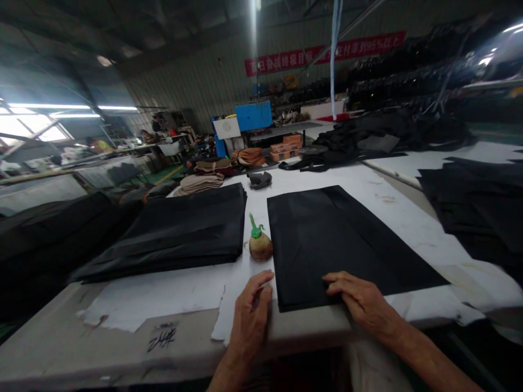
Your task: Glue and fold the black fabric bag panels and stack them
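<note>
A flat stack of black fabric pieces [347,245] lies on the white paper-covered table [171,296] in front of me. My right hand [359,299] rests on its near edge, fingers bent and pressing down on the cloth. My left hand [251,316] lies on the table just left of the stack's near corner, fingers together and stretched out, touching the edge. A small round bottle with a green nozzle [260,242] stands just beyond my left hand, between the two stacks.
A thicker pile of black fabric [180,231] lies to the left. More black cloth [482,201] covers the right side. Tan and brown folded pieces [204,177], boxes and a blue machine [253,115] stand at the table's far end.
</note>
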Demonstrator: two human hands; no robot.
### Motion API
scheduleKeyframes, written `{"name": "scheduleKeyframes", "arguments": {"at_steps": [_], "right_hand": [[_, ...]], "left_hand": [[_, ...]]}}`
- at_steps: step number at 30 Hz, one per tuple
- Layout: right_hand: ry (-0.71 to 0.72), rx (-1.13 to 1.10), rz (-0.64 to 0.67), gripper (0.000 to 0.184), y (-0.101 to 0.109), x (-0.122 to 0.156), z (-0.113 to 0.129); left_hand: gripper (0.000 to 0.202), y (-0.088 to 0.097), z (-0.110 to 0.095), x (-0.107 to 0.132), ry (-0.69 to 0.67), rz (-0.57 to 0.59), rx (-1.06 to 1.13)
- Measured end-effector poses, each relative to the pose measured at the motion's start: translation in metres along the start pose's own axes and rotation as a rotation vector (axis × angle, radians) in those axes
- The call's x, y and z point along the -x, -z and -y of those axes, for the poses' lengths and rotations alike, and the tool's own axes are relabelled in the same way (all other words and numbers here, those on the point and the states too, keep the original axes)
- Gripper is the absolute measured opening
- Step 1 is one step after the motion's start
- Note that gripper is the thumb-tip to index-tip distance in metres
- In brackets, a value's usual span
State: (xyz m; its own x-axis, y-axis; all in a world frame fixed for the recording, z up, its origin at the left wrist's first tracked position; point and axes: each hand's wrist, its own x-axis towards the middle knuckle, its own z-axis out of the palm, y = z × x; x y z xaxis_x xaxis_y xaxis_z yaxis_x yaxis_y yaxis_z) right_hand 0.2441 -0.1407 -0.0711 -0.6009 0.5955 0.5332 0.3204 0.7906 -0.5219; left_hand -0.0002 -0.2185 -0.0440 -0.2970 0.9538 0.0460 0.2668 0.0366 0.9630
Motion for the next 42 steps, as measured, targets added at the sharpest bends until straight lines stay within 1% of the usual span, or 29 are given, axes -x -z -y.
{"name": "scheduleKeyframes", "arguments": {"at_steps": [1, 2, 3, 5, 8, 10, 12, 15, 17, 19, 21, 23, 25, 27, 29, 31, 33, 36, 39, 42], "right_hand": [[-0.008, -0.023, -0.032, 0.032, 0.0, 0.0, 0.0], [-0.009, -0.036, -0.063, 0.032, -0.001, 0.001, -0.001], [-0.008, -0.042, -0.087, 0.031, -0.002, 0.002, -0.002], [-0.007, -0.052, -0.112, 0.031, -0.004, 0.004, -0.003], [-0.013, -0.077, -0.107, 0.032, -0.007, 0.004, -0.006], [-0.017, -0.099, -0.092, 0.032, -0.007, 0.003, -0.007], [-0.015, -0.119, -0.085, 0.032, -0.006, 0.001, -0.006], [-0.009, -0.111, -0.095, 0.032, -0.004, -0.003, 0.001], [-0.012, -0.071, -0.1, 0.032, 0.0, -0.004, 0.007], [-0.033, 0.0, -0.111, 0.033, 0.011, -0.004, 0.006], [-0.093, 0.107, -0.152, 0.034, 0.029, -0.001, -0.005], [-0.205, 0.245, -0.235, 0.034, 0.056, 0.006, -0.027], [-0.355, 0.394, -0.333, 0.032, 0.084, 0.016, -0.056], [-0.497, 0.525, -0.39, 0.028, 0.107, 0.026, -0.084], [-0.595, 0.621, -0.387, 0.022, 0.122, 0.034, -0.105], [-0.644, 0.685, -0.351, 0.015, 0.129, 0.037, -0.114], [-0.652, 0.725, -0.31, 0.012, 0.13, 0.036, -0.112], [-0.589, 0.725, -0.258, 0.019, 0.12, 0.03, -0.092], [-0.441, 0.627, -0.177, 0.025, 0.094, 0.023, -0.066], [-0.244, 0.575, -0.029, 0.025, 0.064, 0.018, -0.045]], "left_hand": [[0.029, 0.001, -0.001, -0.004, 0.098, -0.034, 0.071], [0.031, 0.001, -0.003, -0.008, 0.172, -0.041, 0.121], [0.033, 0.0, -0.006, -0.013, 0.223, -0.025, 0.152], [0.035, -0.002, -0.012, -0.02, 0.298, 0.022, 0.2], [0.037, -0.007, -0.023, -0.028, 0.4, 0.062, 0.258], [0.037, -0.011, -0.027, -0.033, 0.45, 0.088, 0.28], [0.036, -0.016, -0.029, -0.039, 0.487, 0.138, 0.285], [0.04, -0.026, -0.025, -0.046, 0.505, 0.222, 0.248], [0.049, -0.032, -0.019, -0.049, 0.499, 0.259, 0.199], [0.058, -0.036, -0.012, -0.053, 0.492, 0.289, 0.142], [0.064, -0.038, -0.005, -0.057, 0.488, 0.321, 0.087], [0.067, -0.038, 0.001, -0.059, 0.479, 0.342, 0.039], [0.066, -0.037, 0.004, -0.059, 0.465, 0.35, 0.005], [0.064, -0.037, 0.005, -0.057, 0.442, 0.356, -0.024], [0.061, -0.039, 0.004, -0.056, 0.427, 0.348, -0.07], [0.059, -0.042, 0.001, -0.056, 0.419, 0.347, -0.125], [0.057, -0.043, -0.004, -0.055, 0.415, 0.37, -0.164], [0.052, -0.044, -0.012, -0.052, 0.418, 0.393, -0.182], [0.04, -0.042, -0.015, -0.049, 0.448, 0.364, -0.188], [0.033, -0.042, -0.016, -0.048, 0.502, 0.347, -0.201]]}}
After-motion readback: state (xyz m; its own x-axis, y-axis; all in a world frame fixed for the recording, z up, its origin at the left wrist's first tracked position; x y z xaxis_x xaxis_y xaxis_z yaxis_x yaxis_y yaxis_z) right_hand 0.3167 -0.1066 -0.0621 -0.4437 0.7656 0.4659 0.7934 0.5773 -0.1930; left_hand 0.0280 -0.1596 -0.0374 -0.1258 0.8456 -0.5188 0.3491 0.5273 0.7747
